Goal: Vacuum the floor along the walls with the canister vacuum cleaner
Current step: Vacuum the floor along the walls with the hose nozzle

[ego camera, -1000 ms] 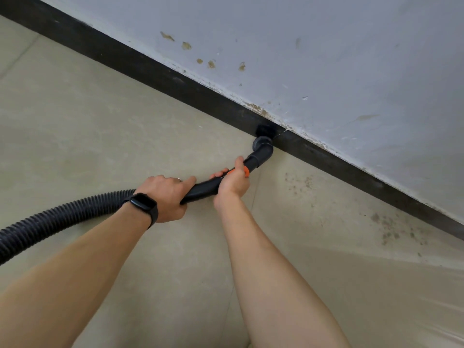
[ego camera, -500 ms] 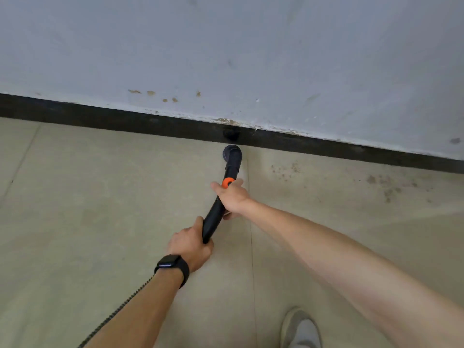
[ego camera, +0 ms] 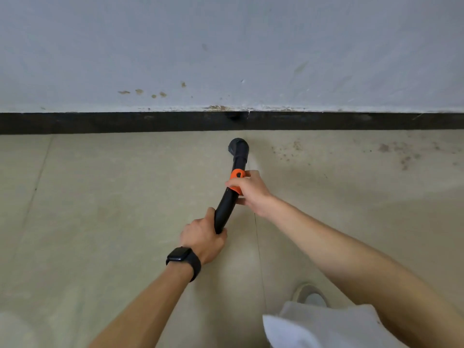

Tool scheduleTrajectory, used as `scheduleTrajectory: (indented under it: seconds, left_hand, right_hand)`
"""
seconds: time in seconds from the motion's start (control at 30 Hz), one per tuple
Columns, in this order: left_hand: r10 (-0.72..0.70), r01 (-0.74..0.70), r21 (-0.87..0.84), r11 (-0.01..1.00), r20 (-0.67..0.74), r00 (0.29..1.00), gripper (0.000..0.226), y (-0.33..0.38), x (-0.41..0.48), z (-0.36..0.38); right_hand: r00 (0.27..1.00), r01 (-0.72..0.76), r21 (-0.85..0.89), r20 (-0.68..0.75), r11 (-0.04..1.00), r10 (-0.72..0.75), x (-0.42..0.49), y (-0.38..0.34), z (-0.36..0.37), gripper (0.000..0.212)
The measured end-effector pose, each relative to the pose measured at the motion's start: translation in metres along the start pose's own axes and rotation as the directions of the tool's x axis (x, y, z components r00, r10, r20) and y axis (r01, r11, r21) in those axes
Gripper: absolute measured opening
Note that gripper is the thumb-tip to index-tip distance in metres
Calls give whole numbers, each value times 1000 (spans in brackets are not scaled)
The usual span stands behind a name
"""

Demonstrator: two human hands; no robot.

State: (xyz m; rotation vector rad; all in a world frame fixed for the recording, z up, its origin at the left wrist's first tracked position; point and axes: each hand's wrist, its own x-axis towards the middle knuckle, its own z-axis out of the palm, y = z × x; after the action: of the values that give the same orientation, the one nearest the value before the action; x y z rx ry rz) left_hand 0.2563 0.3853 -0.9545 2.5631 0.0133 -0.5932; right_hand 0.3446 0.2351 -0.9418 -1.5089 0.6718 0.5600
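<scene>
Presently, vacuum wand (ego camera: 226, 209): curved black tube, long axis running away from the body toward the baseboard (ego camera: 100, 123).
Nozzle end (ego camera: 238, 146): pointing at the wall, just short of baseboard, over tiled floor (ego camera: 100, 197).
Left hand (ego camera: 203, 238): curled round wand's rear end.
Right hand (ego camera: 251, 190): gripping at orange collar (ego camera: 236, 178).
Dirt specks (ego camera: 401, 154): on floor, right of nozzle end.

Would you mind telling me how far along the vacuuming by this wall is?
Seemingly done: the floor left of the nozzle, along the baseboard, looks clean. In hand: the left hand and right hand grip the black wand, its nozzle just short of the baseboard. Left: brown specks on the floor to the right.
</scene>
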Motion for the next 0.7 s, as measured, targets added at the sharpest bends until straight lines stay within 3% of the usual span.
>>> scheduleTrajectory:
  seconds: [0.1,0.17,0.47,0.57,0.7]
  left_hand:
    - [44,-45,61,997,16,999,25,11,-3,6]
    - [75,-78,94,992,42,996,25,16,-8,12]
    - [357,-433,254,865,295,886,22,40,-24,28]
    - [409,-504,260,824,342,846,23,60,-21,44]
    - [418,-532,273,802,380,825,26,67,-23,60]
  right_hand:
    - [996,-91,460,20,883,92,2,5,-3,21]
    - [991,-94,573,-26,814,133,-4,13,-8,8]
    - [942,55,747,-258,663,214,-55,69,-74,19]
    - [911,111,758,-335,643,238,-62,80,-99,18]
    - [890,70,770,-336,635,309,-63,96,-113,17]
